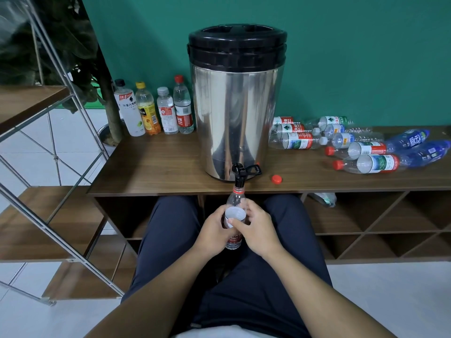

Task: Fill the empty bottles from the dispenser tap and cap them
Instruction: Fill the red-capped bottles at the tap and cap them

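Both my hands, left and right, grip a bottle under the tap; filling underway. Four capped bottles stand left; empties remain on desk, cap loose.

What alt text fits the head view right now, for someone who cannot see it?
Both hands, left and right, hold an uncapped bottle with its mouth under the tap of a steel dispenser on a wooden table. A red cap lies beside the tap; four capped bottles stand left, empties lie right.
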Motion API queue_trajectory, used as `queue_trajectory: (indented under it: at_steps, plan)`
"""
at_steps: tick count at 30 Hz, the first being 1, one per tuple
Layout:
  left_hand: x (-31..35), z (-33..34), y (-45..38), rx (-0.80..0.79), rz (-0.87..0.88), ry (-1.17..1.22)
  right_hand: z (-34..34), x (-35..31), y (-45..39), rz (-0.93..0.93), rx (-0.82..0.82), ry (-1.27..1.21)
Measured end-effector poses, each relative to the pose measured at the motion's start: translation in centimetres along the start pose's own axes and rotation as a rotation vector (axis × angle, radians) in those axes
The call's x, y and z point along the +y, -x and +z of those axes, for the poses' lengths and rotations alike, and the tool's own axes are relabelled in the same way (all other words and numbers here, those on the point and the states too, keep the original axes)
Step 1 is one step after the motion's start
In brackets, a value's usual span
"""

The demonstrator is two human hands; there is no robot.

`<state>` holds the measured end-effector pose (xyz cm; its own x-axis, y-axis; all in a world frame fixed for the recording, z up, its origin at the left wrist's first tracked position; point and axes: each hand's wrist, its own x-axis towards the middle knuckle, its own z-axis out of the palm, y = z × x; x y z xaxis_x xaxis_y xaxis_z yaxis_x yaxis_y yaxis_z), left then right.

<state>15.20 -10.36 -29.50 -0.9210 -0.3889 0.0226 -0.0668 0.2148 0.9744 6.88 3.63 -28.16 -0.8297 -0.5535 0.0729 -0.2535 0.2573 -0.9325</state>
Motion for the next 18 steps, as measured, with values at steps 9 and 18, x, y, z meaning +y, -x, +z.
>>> queue_trajectory:
  at_steps: [9, 18]
  plan:
    - [-0.43, 0.0, -0.22, -0.004, -0.01, -0.008, 0.03, 0.18, -0.07, 0.013, -0.013, 0.0]
    - [-0.55, 0.02, -0.23, -0.005, -0.013, 0.002, 0.07, 0.21, -0.1, 0.003, -0.004, -0.006]
